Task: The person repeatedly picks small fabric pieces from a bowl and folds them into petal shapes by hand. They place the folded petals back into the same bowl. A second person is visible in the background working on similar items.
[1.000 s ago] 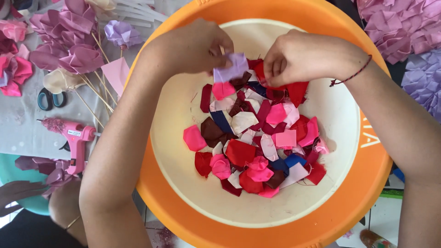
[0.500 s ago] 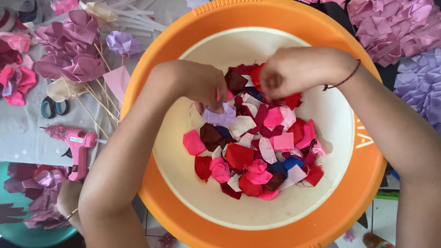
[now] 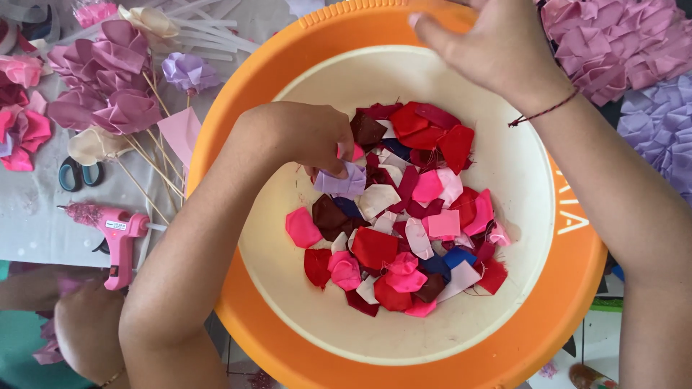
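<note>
Item one: our left hand (image 3: 306, 140), curled over the heap of fabric scraps (image 3: 404, 209), fingers pinched together on a lilac scrap (image 3: 342, 181) at the heap's upper left edge. Half a second ago this hand sat higher, close against the other; it has since dropped onto the pile.

Item two: our right hand (image 3: 490, 47), with a thread bracelet at the wrist. It has drawn away from the scraps and now lies over the far rim of the basin, fingers loosely apart; we cannot tell whether anything is held beneath them.

Item three: the orange basin (image 3: 252, 108) with its cream interior, holding the red, pink, maroon, white and blue scraps gathered toward the middle.

Item four, on the counter to the left: folded fabric flowers (image 3: 101, 86) in mauve on thin sticks, a pink glue gun (image 3: 119, 238), scissors (image 3: 76, 174) just beside the stems.

Item five: purple and mauve ruffled pieces (image 3: 634, 43) at upper right.

Judgement: with the hands parted, the sorting now seems to rest with the left hand alone, on the lilac piece.
</note>
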